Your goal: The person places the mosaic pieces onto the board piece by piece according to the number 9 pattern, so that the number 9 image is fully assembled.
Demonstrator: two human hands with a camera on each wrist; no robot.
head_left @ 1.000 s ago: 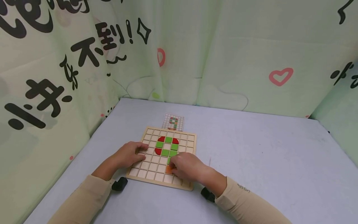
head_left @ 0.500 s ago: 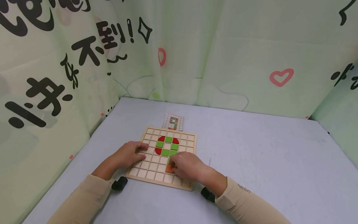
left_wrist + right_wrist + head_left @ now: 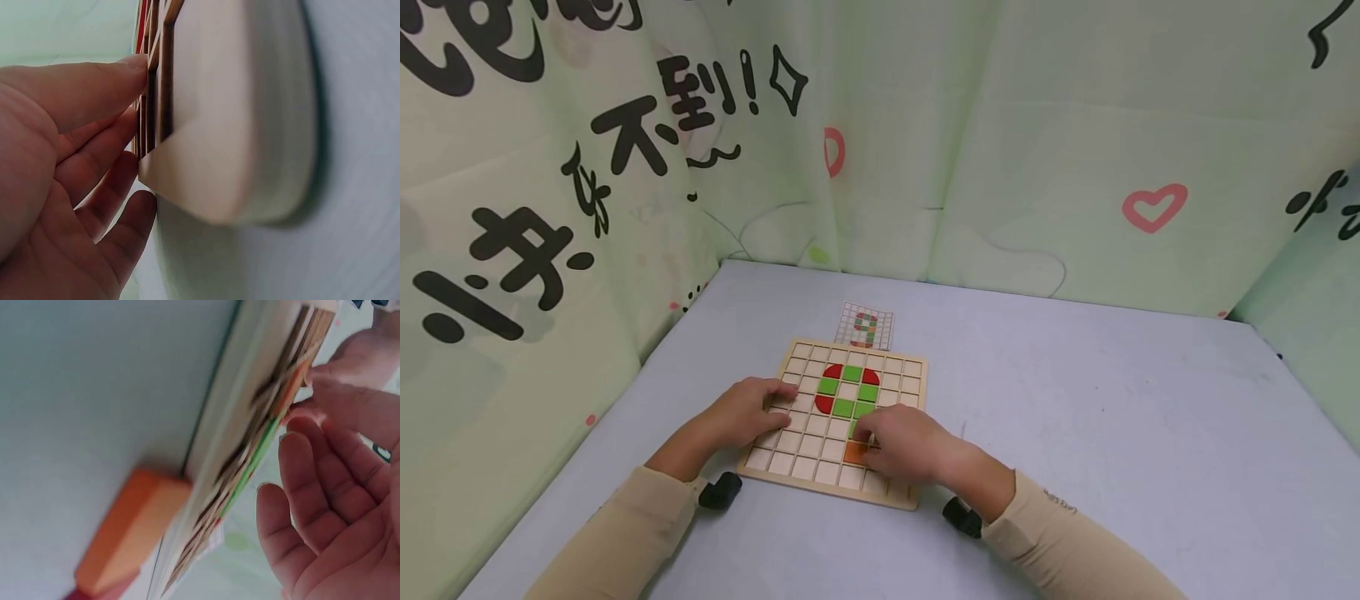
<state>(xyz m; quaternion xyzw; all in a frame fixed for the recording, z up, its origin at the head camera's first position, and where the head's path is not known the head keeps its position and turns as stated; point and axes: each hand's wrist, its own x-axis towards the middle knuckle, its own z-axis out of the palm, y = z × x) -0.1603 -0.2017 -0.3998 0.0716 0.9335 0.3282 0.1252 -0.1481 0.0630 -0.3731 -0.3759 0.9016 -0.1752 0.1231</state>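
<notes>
A square wooden grid board (image 3: 820,473) lies on the table with tiles set in it. Several green tiles (image 3: 842,409) and red rounded tiles (image 3: 824,406) form a ring, and a green one runs down from it. Below that, an orange tile (image 3: 854,452) sits in a cell, partly covered by my right hand (image 3: 901,443). In the right wrist view, that hand's thumb (image 3: 350,403) reaches the orange tile while its other fingers stay loosely bent. On the board's left side rest the fingertips of my left hand (image 3: 747,414), thumb and fingers spread.
A printed pattern card (image 3: 865,323) lies just behind the board. In the right wrist view an orange block (image 3: 131,528) stands on the table beside the board, with a red piece (image 3: 112,592) near it. Printed curtains (image 3: 1037,167) surround the table.
My right hand has shifted slightly to the right, showing more of the orange tile. The left hand and the board stay put.
</notes>
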